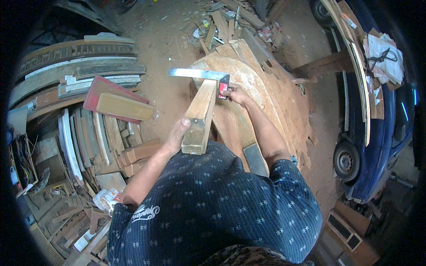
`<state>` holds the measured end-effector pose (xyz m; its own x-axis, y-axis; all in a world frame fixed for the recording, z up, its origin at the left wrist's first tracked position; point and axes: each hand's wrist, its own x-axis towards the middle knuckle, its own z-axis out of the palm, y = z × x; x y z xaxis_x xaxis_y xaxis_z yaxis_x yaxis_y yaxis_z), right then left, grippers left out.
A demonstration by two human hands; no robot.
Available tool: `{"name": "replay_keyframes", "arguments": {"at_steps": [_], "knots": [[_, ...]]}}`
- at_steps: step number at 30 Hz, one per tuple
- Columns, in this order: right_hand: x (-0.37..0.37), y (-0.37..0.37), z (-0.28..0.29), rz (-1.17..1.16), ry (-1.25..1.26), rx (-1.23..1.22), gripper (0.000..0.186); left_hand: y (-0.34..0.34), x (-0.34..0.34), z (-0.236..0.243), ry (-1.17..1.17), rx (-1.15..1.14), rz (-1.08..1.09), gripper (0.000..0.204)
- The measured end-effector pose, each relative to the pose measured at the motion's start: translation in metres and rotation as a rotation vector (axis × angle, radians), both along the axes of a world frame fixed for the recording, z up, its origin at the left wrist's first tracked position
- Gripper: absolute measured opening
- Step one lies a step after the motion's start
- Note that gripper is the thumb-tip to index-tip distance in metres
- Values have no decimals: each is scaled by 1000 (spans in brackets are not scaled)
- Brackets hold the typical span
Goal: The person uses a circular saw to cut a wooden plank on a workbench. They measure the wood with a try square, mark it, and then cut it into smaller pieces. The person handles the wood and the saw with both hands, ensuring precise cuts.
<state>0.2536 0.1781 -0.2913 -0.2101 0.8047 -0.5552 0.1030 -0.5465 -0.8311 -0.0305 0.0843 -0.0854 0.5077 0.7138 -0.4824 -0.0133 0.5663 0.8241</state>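
Observation:
A thick wooden beam (200, 111) points away from my body, its near end close to my shirt. My left hand (178, 132) grips its left side near that end, thumb lying along the edge; the other fingers are hidden beneath. At the far end my right hand (234, 94) is closed on the dark stock of a try square (195, 72), which bears a red label. The square's metal blade lies across the beam's far end and sticks out to the left. Its stock runs along the beam's right side.
Beyond the beam stands a dusty wooden work surface (275, 102) with a dark flat block (255, 159) on its near part. Stacked boards (80, 62) and a red-edged panel (117, 101) fill the left. Scrap wood (222, 26) litters the far floor. A blue car (377, 155) stands at right behind long planks (358, 71).

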Motion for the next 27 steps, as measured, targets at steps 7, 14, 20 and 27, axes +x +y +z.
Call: {"name": "replay_keyframes", "arguments": {"at_steps": [7,14,20,27], "knots": [[-10,15,-9,110,-26,-11,16,8,-6,-1,106,34,16,97],[-10,17,-6,137,-45,-64,26,16,-1,0,87,207,-24,93],[-9,17,-7,148,-38,-48,27,18,1,6,112,197,-45,96],[5,-10,-13,-161,-7,19,21,18,14,0,6,175,201,100]]}}
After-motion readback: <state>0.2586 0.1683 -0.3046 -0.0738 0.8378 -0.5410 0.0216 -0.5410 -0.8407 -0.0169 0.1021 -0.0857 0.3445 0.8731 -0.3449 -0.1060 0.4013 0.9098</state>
